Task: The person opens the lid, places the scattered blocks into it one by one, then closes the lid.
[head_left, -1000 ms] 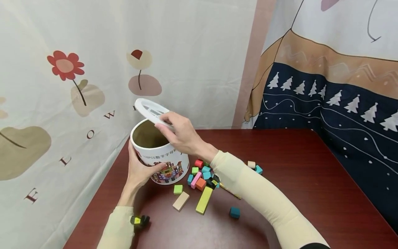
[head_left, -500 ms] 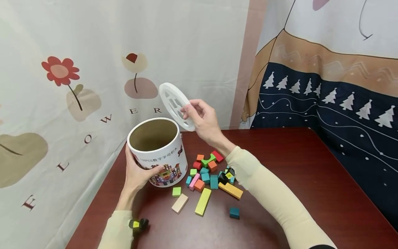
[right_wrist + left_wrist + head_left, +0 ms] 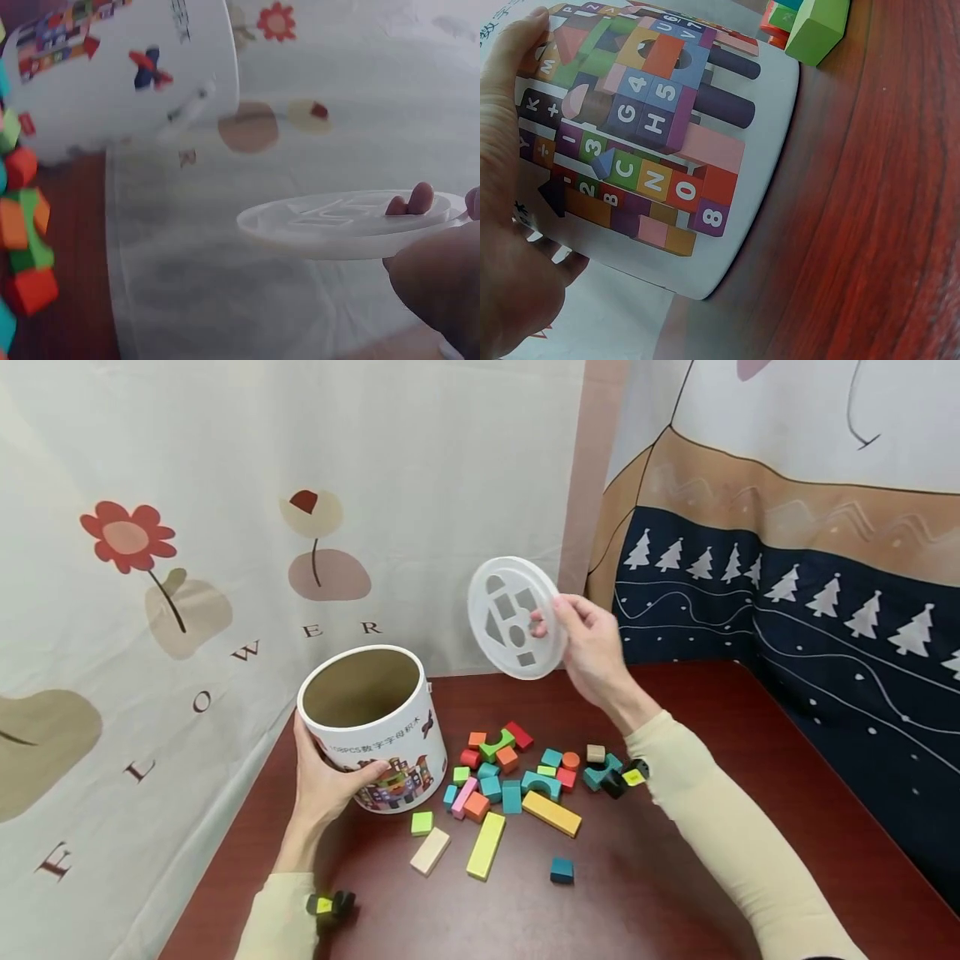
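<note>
A white printed bucket [image 3: 401, 747] stands at the table's left side, its top uncovered and its brownish inside showing. My left hand [image 3: 322, 777] grips it from the left, thumb across the printed front; the left wrist view shows the same hand [image 3: 514, 202] round its wall. Up and to the right, my right hand [image 3: 596, 647] pinches the edge of a round white lid [image 3: 504, 610] with shaped cut-outs. In the right wrist view, fingertips [image 3: 421, 198] lie over the face of the lid [image 3: 322, 229]. The lid hangs in the air, apart from the bucket.
Several coloured wooden blocks lie right of the bucket, among them a yellow bar [image 3: 486, 846], an orange bar [image 3: 552, 814], a teal arch [image 3: 541, 784] and a green arch [image 3: 497, 746]. A dark teal block [image 3: 562, 871] lies nearer the front. Patterned curtains [image 3: 450, 485] stand behind the table [image 3: 712, 777].
My right hand has lifted the lid off the bucket's rim and carried it right, turning its face toward the camera. The left hand keeps its grip on the bucket.
</note>
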A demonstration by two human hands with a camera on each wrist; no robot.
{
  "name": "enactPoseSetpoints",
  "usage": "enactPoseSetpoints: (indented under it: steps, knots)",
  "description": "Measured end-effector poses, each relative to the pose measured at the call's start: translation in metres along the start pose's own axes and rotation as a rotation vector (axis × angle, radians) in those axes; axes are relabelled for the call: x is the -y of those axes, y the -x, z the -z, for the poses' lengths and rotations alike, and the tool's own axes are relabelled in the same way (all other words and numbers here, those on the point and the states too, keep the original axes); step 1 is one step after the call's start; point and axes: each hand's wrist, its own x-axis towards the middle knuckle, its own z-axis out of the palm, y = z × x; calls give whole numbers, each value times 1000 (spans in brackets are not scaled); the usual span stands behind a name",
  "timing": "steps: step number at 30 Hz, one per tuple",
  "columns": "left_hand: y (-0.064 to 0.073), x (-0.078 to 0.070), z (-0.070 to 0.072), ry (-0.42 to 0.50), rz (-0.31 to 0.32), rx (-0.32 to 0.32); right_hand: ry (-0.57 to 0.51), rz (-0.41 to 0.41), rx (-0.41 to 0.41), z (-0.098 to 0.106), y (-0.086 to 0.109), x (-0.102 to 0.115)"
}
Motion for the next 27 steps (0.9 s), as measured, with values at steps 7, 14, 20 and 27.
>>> enactPoseSetpoints:
  steps: [7,14,20,27]
  knots:
    - [-1,1,0,-2,-6,1,-68,-75,-142,78,11,12]
    - [-1,3,0,35,-24,0,-225,-168,-292,155,29,16]
    - [-1,5,0,35,-23,2,-351,-341,-420,205,43,11]
    - [-1,4,-3,26,-27,6,-380,-485,-499,244,64,2]
